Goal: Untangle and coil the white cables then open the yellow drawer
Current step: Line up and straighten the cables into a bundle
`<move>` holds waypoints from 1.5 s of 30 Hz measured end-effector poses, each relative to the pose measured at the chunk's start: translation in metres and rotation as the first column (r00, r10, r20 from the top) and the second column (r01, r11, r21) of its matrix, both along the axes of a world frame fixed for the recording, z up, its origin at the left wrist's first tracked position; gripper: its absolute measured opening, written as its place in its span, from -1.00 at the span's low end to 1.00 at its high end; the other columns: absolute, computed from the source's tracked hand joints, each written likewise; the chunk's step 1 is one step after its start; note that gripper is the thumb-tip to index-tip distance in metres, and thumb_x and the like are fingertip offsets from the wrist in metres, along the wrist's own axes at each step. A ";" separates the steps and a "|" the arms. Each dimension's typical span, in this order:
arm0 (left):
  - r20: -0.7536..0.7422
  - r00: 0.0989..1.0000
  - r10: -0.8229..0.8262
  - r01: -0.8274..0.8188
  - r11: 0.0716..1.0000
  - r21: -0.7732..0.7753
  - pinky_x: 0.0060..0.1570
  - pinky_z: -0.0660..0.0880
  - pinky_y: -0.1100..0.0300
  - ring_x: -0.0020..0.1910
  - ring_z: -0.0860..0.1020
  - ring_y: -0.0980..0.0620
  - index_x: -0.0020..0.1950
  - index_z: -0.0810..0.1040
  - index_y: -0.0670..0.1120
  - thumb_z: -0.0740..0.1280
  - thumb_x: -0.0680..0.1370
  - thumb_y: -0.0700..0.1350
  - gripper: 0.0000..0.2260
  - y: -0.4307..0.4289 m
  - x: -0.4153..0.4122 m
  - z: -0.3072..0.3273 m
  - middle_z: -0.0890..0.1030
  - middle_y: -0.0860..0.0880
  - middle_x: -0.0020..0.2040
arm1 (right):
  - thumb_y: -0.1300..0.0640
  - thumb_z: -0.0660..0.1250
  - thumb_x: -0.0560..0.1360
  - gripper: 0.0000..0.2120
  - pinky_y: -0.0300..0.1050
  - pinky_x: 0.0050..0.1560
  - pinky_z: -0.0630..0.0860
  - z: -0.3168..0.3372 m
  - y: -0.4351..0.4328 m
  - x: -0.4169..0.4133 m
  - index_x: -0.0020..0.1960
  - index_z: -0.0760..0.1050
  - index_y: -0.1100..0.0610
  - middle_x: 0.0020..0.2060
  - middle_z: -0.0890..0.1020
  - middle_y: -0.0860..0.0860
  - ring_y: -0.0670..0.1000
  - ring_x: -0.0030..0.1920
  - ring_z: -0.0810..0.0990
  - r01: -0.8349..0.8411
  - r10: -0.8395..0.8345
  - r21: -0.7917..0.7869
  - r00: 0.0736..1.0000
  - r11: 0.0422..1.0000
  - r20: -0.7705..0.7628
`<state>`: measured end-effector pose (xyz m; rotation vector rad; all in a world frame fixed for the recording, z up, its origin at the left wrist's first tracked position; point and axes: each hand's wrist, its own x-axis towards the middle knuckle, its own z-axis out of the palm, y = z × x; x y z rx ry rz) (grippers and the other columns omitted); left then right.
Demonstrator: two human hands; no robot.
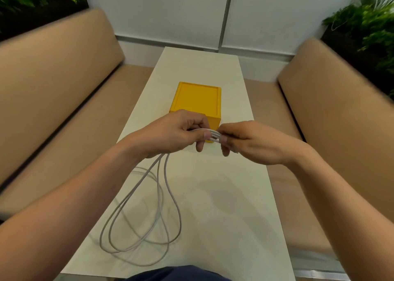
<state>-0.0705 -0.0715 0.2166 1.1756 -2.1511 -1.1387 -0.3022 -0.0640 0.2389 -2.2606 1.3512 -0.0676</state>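
Two bare forearms reach forward over a long white surface (223,195). The left hand (174,131) and right hand (249,141) meet in the middle, each pinching one end of a short bundle of white cables (149,206). From under the left hand, the cables hang in long loose loops onto the surface. Just behind the hands sits a yellow drawer (197,98) box, closed. Tan benches (53,93) flank both sides; green plants (371,23) fill the far corners.
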 end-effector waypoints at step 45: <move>0.101 0.995 0.019 -0.027 0.997 0.075 -0.24 0.37 0.20 -0.34 0.43 0.17 -0.17 0.63 -0.01 0.30 0.67 0.04 -0.73 0.002 -0.003 -0.025 0.50 0.17 -0.38 | 0.09 0.31 0.55 -0.47 -0.26 -0.44 -0.02 -0.060 -0.027 0.007 -0.53 0.25 0.16 -0.59 0.17 -0.06 0.10 -0.60 0.22 0.279 -0.364 -0.862 0.924 0.423 0.121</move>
